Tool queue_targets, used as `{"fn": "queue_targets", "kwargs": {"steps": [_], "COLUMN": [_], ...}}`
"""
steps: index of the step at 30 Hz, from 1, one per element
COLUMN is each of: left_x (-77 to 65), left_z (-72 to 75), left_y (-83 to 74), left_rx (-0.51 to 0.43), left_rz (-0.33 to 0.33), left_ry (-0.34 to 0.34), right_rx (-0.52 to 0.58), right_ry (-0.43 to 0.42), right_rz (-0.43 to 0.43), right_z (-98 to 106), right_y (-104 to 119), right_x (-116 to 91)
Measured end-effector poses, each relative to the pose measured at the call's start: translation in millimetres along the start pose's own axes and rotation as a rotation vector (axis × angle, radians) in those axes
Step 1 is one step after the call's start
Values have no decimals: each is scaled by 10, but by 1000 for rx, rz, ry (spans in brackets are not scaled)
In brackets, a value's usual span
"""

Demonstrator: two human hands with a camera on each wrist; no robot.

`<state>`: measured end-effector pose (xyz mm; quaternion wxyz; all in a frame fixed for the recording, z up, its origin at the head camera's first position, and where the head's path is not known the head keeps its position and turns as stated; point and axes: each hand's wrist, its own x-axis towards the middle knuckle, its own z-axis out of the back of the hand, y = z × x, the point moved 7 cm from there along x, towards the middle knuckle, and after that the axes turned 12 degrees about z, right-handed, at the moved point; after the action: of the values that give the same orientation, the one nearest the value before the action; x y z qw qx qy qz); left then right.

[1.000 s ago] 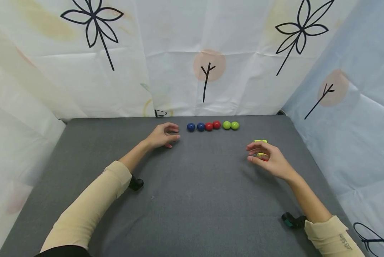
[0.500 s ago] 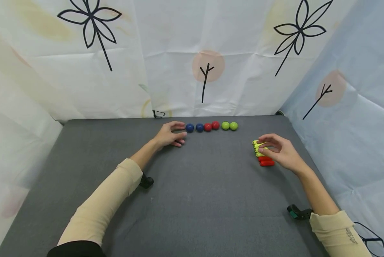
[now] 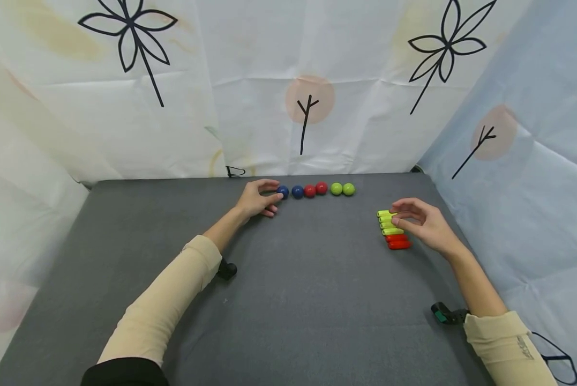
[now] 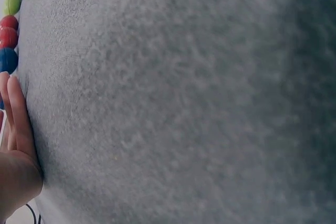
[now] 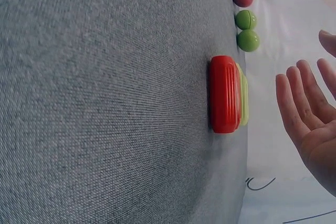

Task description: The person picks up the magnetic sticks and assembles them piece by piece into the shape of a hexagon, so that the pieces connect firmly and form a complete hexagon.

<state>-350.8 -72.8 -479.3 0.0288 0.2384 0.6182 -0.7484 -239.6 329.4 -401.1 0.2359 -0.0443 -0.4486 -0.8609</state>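
Observation:
My left hand (image 3: 256, 199) is at the left end of a row of balls, thumb and index finger to either side of the end blue ball (image 3: 283, 192). In the left wrist view its fingers (image 4: 19, 114) reach along that ball and partly hide it. A second blue ball (image 3: 298, 192), two red balls (image 3: 309, 191) and two green balls (image 3: 336, 188) continue rightward. My right hand (image 3: 420, 222) hovers, fingers loosely bent and holding nothing, over several short yellow tubes (image 3: 389, 232) with two red ribbed pieces (image 3: 399, 245) in front. The right wrist view shows it apart from the red piece (image 5: 223, 94).
Grey cloth covers the table (image 3: 288, 300). A white printed curtain (image 3: 254, 96) hangs behind its back edge, and a bluish curtain (image 3: 548, 177) lines the right side. Small black devices (image 3: 227, 269) sit at both wrists.
The left hand has moved right and forward to the end blue ball. The right hand has shifted right, uncovering more of the yellow tubes and red pieces. The balls keep their order.

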Motion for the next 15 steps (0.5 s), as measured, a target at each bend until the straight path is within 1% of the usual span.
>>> {"fn": "queue_targets", "kwargs": {"steps": [4,8,11,15], "left_x": [-2,-11,-9,0], "left_z": [-25,-48,-53,-49], "left_y": [-17,-50,-57,-47], "left_rx": [15,44,59,67], "left_rz": [-7,-25,-26,-24], "left_ry": [-22,-68,-95,-98], "right_rx": [1,-1,-3,6], "right_ry": [0,-3,-4,-4], "right_rz": [-8,-10,-12,-14], "right_z": [12,25,35,49], "right_y": [-27,-47,-66,-96], "right_x": [-10,-12,-8,-12]}}
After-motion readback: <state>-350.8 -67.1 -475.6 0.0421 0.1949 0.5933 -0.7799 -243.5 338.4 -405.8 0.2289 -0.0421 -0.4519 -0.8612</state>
